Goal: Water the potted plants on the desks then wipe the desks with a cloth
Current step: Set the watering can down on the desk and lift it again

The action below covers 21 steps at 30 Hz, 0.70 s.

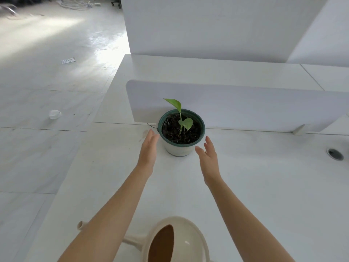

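Note:
A small potted plant (181, 136) with a green rim, white base, dark wet-looking soil and a few green leaves stands on the white desk (264, 186) against a low divider panel. My left hand (149, 150) reaches to the pot's left side with straight fingers, close to the rim. My right hand (208, 159) is just right of the pot, fingers spread, apart from it. Neither hand holds anything. A cream watering can (181, 241) sits at the desk's near edge under my arms, its spout (81, 225) pointing left.
A white divider panel (245, 106) runs across the desk behind the pot. A round cable hole (335, 154) lies at the desk's right. The desk's left edge drops to a pale floor, where a clear plastic cup (54, 114) lies. Another desk stands beyond the panel.

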Each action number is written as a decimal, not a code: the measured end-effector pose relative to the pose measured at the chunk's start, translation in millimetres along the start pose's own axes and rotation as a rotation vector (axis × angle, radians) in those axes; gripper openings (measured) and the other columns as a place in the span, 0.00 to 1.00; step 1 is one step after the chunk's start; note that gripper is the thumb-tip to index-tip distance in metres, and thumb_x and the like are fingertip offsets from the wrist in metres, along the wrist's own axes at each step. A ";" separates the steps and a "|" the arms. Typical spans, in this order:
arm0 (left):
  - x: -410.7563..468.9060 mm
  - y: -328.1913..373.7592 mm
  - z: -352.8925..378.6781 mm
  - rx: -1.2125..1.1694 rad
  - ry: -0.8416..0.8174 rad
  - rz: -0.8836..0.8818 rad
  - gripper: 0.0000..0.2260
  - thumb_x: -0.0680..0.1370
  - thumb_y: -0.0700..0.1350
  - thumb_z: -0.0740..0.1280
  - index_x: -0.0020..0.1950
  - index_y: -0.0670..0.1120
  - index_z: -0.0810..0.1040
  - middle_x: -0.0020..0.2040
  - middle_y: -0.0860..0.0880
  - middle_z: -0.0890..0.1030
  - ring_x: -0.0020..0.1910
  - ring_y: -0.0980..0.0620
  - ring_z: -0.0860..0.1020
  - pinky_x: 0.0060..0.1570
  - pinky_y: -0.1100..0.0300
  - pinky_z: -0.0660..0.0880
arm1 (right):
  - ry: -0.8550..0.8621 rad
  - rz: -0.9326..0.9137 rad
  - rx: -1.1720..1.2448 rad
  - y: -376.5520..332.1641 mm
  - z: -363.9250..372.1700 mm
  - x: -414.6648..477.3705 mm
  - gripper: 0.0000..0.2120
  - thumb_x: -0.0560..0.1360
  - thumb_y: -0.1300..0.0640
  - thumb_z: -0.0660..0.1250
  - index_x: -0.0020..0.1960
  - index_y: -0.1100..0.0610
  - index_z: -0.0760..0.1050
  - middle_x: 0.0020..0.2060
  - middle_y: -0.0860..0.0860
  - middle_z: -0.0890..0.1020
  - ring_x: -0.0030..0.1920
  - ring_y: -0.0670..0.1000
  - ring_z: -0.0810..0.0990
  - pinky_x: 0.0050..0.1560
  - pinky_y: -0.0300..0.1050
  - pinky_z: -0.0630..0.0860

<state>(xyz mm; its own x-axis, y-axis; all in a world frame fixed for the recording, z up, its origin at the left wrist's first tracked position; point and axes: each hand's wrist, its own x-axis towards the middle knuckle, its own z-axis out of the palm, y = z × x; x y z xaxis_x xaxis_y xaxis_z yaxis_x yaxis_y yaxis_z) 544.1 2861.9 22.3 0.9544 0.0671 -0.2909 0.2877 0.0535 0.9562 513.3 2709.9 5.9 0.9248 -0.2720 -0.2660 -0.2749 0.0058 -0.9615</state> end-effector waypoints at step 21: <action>20.7 -28.4 48.2 -0.151 0.087 0.055 0.25 0.82 0.44 0.51 0.76 0.46 0.44 0.77 0.52 0.49 0.75 0.58 0.50 0.67 0.67 0.50 | -0.011 0.003 -0.012 -16.4 2.4 72.3 0.23 0.79 0.54 0.56 0.73 0.56 0.59 0.71 0.50 0.66 0.70 0.47 0.64 0.62 0.36 0.60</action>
<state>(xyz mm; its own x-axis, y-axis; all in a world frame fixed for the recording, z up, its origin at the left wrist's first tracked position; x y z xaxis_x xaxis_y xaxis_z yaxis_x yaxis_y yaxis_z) 559.5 2813.7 -9.3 0.9559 0.1600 -0.2462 0.2136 0.1963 0.9570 585.2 2692.5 2.3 0.9269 -0.2610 -0.2698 -0.2807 -0.0047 -0.9598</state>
